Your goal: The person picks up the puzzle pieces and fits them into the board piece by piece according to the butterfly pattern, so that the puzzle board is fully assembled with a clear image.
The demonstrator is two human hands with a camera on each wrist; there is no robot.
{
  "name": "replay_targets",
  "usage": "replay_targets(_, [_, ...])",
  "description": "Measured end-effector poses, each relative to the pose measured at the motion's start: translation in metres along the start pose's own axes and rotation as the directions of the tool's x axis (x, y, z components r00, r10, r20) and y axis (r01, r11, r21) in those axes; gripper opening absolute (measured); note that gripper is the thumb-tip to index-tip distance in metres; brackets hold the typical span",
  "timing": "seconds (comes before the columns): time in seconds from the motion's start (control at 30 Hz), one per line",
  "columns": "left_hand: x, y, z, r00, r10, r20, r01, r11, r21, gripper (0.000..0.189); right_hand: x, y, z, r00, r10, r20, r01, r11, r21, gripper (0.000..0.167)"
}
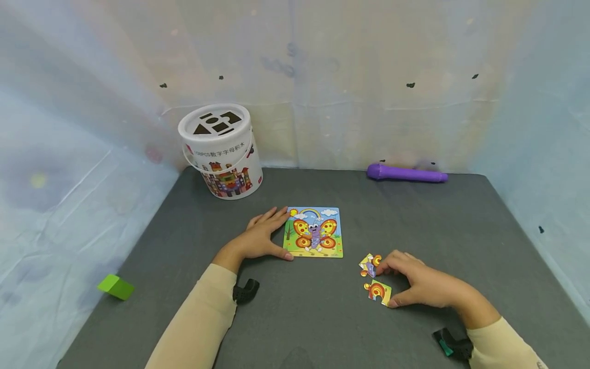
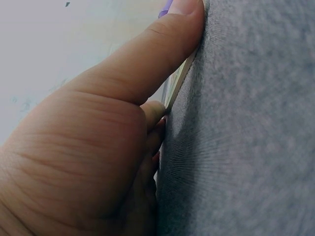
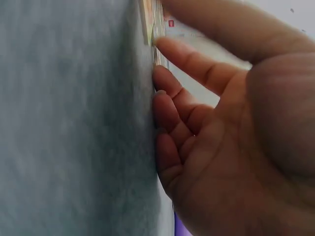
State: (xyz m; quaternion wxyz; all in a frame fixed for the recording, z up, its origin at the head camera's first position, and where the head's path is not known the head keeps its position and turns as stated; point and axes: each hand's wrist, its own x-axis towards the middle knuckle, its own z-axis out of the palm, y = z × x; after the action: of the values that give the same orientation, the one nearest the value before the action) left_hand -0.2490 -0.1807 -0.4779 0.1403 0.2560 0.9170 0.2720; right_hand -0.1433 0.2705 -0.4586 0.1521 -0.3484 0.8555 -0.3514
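Note:
A square butterfly puzzle board (image 1: 315, 232) lies flat on the table in the head view. My left hand (image 1: 260, 237) rests at its left edge, fingers stretched to the top corner and thumb touching the bottom corner. In the left wrist view the thumb (image 2: 142, 56) covers most of the board's edge. Two loose jigsaw pieces lie to the right of the board, one above the other: an upper piece (image 1: 369, 265) and a lower piece (image 1: 379, 292). Against their right sides sit the index finger and thumb of my right hand (image 1: 421, 282), spread apart, with the other fingers loosely bent.
A white lidded bucket (image 1: 221, 151) with shape holes stands at the back left. Along the back edge lies a purple microphone-shaped toy (image 1: 407, 173). A green block (image 1: 116, 287) sits at the left edge of the grey table (image 1: 295, 312). Plastic sheeting hangs around the table.

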Motion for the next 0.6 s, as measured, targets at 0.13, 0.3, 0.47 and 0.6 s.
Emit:
replay_targets(0.13, [0.000,0.000,0.000,1.000,0.001,-0.003,-0.001,1.000,-0.009,0.129,0.003,-0.005,0.004,1.000,0.000,0.021,0.000,1.000,-0.004,0.036])
replay_targets(0.3, [0.001,0.000,0.000,1.000,0.001,-0.004,-0.001,1.000,-0.002,0.129,0.006,-0.011,0.007,0.998,-0.008,0.064,0.006,0.999,0.042,0.023])
replay_targets(0.47, [0.002,-0.002,0.002,1.000,0.000,-0.004,0.000,1.000,0.005,0.128,0.008,-0.015,0.012,0.993,-0.099,0.058,0.099,0.995,0.013,0.031])
replay_targets(0.6, [0.002,-0.002,0.002,1.000,0.000,-0.006,0.001,1.000,0.008,0.128,0.008,-0.018,0.014,0.992,-0.097,0.078,0.096,0.995,0.013,0.034])
